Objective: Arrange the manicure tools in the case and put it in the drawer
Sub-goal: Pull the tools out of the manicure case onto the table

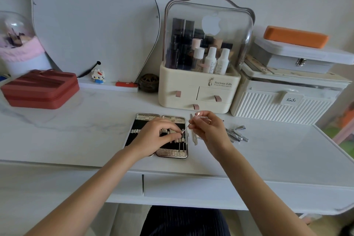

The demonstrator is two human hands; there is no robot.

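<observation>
- The cream cosmetics organiser (199,90) at the back of the white dressing table (76,132) bears the words "Serious Life" on its front, with a line of smaller print below that is too small to read.
- Its clear domed lid (209,31) carries a white apple-shaped sticker (210,24); bottles and dark tubes stand behind the lid.
- Just to the right, a white ribbed storage box (283,105) has a tag handwritten "KaSi" or something close to it.
- On top of that box sits a grey box with a metal clasp (300,59), and an orange pouch (296,35) lies on it.
- The open manicure case (162,119) lies flat on the table in front of the organiser, black lining up, with a few slim tools already under its elastic loops.
- The left hand (159,136) rests over the middle of the case, fingertips curled and pinching at an elastic loop in the right half.
- The right hand (208,128) hovers just beside the case's right edge, thumb and fingers pinching a thin metal manicure tool (186,126) whose tip points down toward the left fingertips, nearly touching them.
- A flat nail file (194,139) lies on the table between the case and the right hand.
- A loose heap of metal tools (236,134) lies to the right of the right wrist.
- A red zipped case (41,89) sits at far left.
- The closed drawer front (210,188) runs under the table edge.
</observation>
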